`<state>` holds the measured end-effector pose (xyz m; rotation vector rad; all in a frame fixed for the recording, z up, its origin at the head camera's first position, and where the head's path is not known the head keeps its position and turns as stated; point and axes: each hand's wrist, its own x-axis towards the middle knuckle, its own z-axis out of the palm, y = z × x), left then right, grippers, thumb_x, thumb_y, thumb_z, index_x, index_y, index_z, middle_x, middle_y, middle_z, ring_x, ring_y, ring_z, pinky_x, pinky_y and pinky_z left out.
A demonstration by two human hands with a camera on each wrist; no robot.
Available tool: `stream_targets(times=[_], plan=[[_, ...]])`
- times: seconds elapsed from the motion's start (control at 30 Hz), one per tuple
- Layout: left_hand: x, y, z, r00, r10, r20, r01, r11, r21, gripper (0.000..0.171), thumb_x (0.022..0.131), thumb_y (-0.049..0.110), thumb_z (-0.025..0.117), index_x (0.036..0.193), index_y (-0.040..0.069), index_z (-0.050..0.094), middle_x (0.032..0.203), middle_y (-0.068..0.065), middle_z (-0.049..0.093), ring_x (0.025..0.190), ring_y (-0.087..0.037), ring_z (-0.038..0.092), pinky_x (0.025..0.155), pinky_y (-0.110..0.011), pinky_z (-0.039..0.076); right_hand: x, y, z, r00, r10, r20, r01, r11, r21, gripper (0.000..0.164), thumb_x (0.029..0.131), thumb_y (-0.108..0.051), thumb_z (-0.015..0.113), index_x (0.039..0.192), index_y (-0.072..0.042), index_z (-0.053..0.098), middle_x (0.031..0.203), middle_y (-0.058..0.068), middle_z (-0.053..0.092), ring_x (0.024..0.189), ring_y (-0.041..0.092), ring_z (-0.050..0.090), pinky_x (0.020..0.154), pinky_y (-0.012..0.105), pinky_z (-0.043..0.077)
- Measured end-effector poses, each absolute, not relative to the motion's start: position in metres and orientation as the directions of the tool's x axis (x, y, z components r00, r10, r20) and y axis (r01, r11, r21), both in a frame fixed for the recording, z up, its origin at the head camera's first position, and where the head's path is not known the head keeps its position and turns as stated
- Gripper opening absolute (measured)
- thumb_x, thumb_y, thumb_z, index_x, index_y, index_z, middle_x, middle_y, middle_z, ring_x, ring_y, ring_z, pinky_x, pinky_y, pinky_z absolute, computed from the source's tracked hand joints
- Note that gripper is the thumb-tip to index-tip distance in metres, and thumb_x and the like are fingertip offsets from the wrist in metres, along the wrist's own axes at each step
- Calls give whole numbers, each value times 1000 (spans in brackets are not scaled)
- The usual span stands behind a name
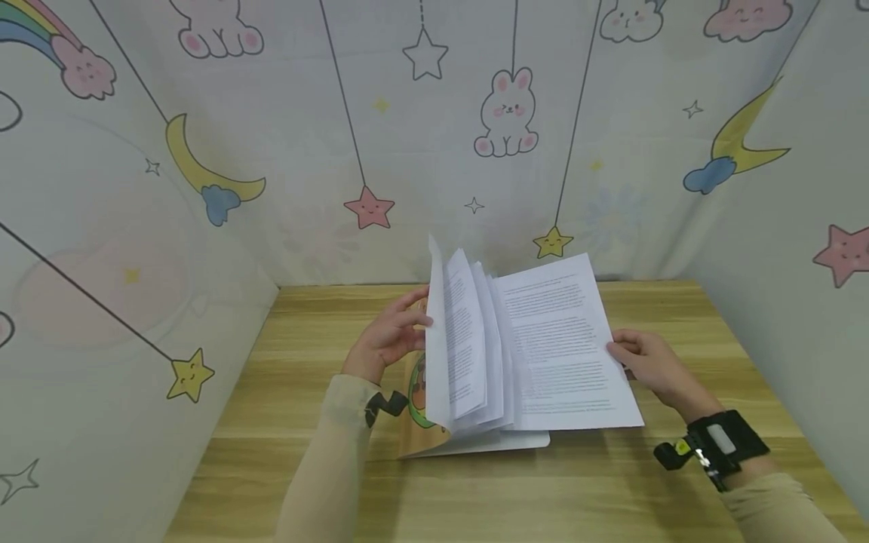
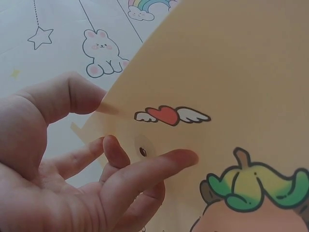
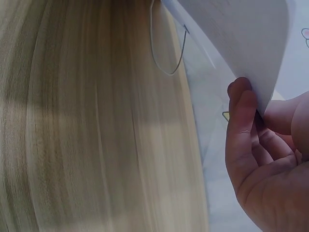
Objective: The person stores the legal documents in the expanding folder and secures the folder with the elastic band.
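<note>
A tan paper folder [image 2: 159, 58] has a winged heart and a cartoon character with a leafy green cap printed on it. Its white inner side [image 1: 437, 354] stands raised in the head view. My left hand [image 1: 390, 339] holds the folder's left edge, with one digit lying across the tan face in the left wrist view. Several loose printed pages [image 1: 468, 347] fan out upright within the folder. My right hand [image 1: 652, 366] pinches the right edge of a printed sheet [image 1: 553, 347], thumb on one side and fingers on the other. That sheet slants out to the right.
The wooden table [image 1: 502, 490] lies under the folder. A white cloth backdrop [image 1: 305, 136] with cartoon drawings stands behind and along both sides. A thin loop of cord [image 3: 169, 74] hangs near the sheet in the right wrist view.
</note>
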<state>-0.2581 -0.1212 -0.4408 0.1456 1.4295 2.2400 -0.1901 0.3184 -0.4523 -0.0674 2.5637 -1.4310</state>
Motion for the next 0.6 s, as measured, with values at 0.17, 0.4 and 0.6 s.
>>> stream_targets(times=[0.17,0.4,0.6], plan=[[-257,-121,-438,-879,448,-164,-338,-340,877,72,91,-9,54,159,8,39,142,-26,47,100,-34,65,73,-39,60,-190,318,-452,-976,-147,-161,63,518,-853,41,112,-16,49,142,12,53,117,24,71,91,24,70,73,33,59],[-256,-120,-437,-878,447,-171,-341,-335,878,69,92,-9,53,158,10,41,140,-24,48,99,-33,65,74,-39,60,-190,312,-452,-969,-184,-162,54,485,-873,42,110,-14,53,142,14,51,117,26,72,93,23,72,76,34,61],[-256,-120,-437,-875,456,-166,-341,-334,879,68,92,-8,54,157,10,42,139,-22,50,100,-34,65,75,-40,60,-194,308,-454,-967,-187,-171,61,483,-874,42,109,-14,57,141,13,52,117,26,72,95,23,72,78,37,61]])
